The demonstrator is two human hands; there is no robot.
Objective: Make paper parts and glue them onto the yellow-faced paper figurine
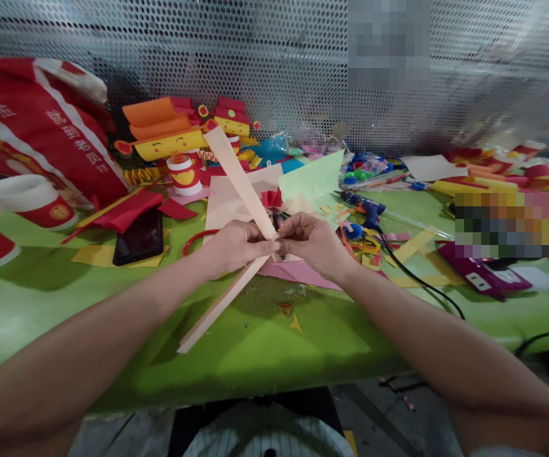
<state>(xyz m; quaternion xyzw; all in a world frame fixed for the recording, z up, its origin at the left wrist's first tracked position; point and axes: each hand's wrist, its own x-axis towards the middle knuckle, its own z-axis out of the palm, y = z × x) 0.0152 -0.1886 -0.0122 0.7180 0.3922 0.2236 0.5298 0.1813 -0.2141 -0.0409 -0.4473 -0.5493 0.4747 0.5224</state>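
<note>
Two long pale-peach paper strips meet at an angle between my hands, above the green table (322, 355). The upper paper strip (240, 181) points up and to the left; the lower paper strip (221, 304) runs down to the left. My left hand (236, 246) pinches them near the joined ends. Close against it, my right hand (315, 244) has its thumb and fingers closed on the same end. Behind the hands lie a peach sheet (217, 200), a light green sheet (315, 176) and a pink sheet (300, 273), partly covered.
Left are paper cups (33, 200), a phone (139, 238) and a red bag (40, 120). Paper figures (169, 143) stand at the back. Right are a blue glue gun (364, 206) with a black cord (412, 276), paper scraps (374, 251) and a purple power strip (483, 270).
</note>
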